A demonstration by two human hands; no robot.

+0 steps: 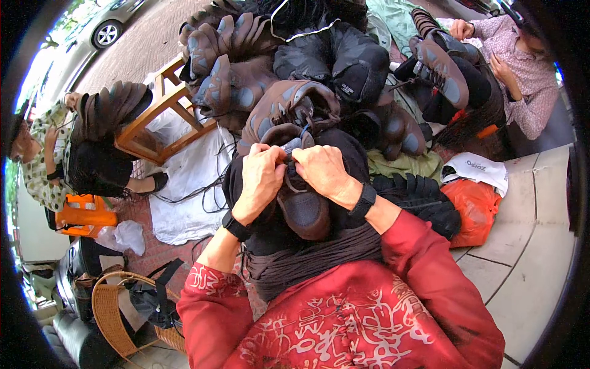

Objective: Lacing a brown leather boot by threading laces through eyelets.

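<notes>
Paving (pixel 138 46), car (pixel 86 40) and shoes (pixel 215 86) show a roadside workplace

Grip of left hand (pixel 263 179) and right hand (pixel 326 175) hides what's pinched on shoe (pixel 304 212); silver car (pixel 115 19) cut off, upper left; wicker chair (pixel 107 310) partly behind red sleeve (pixel 212 313), lower left; contents of orange bag (pixel 472 212) hidden, right

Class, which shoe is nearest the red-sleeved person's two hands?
The brown shoe pointing to the picture's bottom, with the left hand and right hand on it. The other shoes are farther out.

A brown, grey-toed shoe (pixel 305 212) lies upright, toe toward the person (pixel 344 313).
</notes>
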